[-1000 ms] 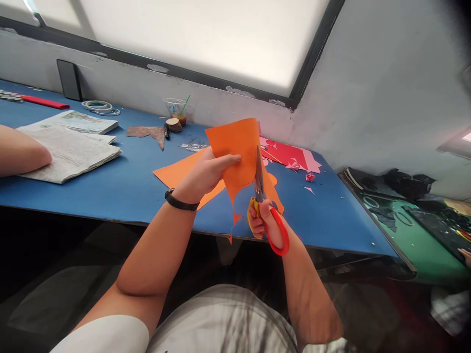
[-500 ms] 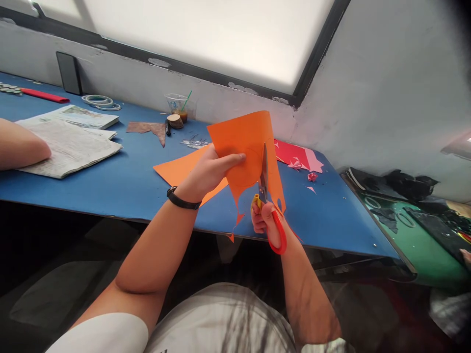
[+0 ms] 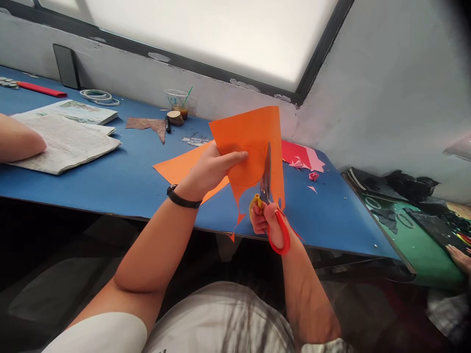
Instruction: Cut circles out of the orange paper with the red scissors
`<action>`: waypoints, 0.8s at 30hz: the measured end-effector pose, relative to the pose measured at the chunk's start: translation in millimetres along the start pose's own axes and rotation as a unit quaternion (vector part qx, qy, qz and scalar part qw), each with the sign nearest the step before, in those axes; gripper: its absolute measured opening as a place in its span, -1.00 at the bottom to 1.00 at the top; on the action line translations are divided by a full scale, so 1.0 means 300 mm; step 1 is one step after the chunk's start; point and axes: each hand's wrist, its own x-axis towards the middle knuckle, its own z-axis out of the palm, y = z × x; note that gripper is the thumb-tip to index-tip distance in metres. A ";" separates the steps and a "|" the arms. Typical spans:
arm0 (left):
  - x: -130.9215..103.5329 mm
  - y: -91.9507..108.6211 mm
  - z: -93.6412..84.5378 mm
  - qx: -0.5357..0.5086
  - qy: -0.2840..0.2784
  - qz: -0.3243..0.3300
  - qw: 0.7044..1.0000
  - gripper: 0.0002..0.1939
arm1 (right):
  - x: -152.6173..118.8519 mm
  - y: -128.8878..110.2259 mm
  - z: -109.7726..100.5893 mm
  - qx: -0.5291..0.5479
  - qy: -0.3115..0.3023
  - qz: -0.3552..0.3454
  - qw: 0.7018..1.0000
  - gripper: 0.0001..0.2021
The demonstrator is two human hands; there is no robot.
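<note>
An orange sheet of paper is pinched in my left hand, thumb on the near face and fingers hidden behind it. A curved pencil line shows on the sheet, and a ragged, partly cut strip dangles from its lower edge. My right hand is closed round the red and yellow handles of a pair of scissors. The blades point upward and lie against the paper beside the drawn curve. Under my left hand, another orange sheet lies on the blue table.
Red and pink paper with scraps lies to the right. Farther back are a plastic cup, a wood slice and brown scrap. Newspaper is under another person's arm at left. A co-worker's hand rests at far right.
The orange sheet has turned a little, its top right corner shifting right and flattening out. The scissors have moved slightly right with it. More of the co-worker's hand shows at far right.
</note>
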 end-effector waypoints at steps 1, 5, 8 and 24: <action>0.001 -0.001 0.000 0.001 0.000 0.001 1.000 -0.58 | 0.000 0.001 0.000 0.001 -0.004 0.002 1.000 -0.04; 0.000 0.001 0.004 0.001 -0.001 0.010 1.000 -0.60 | -0.004 0.004 0.004 0.016 -0.021 0.014 1.000 -0.01; -0.006 0.009 0.008 0.006 0.007 0.005 1.000 -0.61 | -0.011 0.001 0.010 0.032 -0.029 0.019 0.999 -0.03; -0.011 0.016 0.005 0.031 0.025 -0.014 0.999 -0.61 | -0.023 -0.011 -0.003 0.004 -0.030 0.027 0.999 -0.05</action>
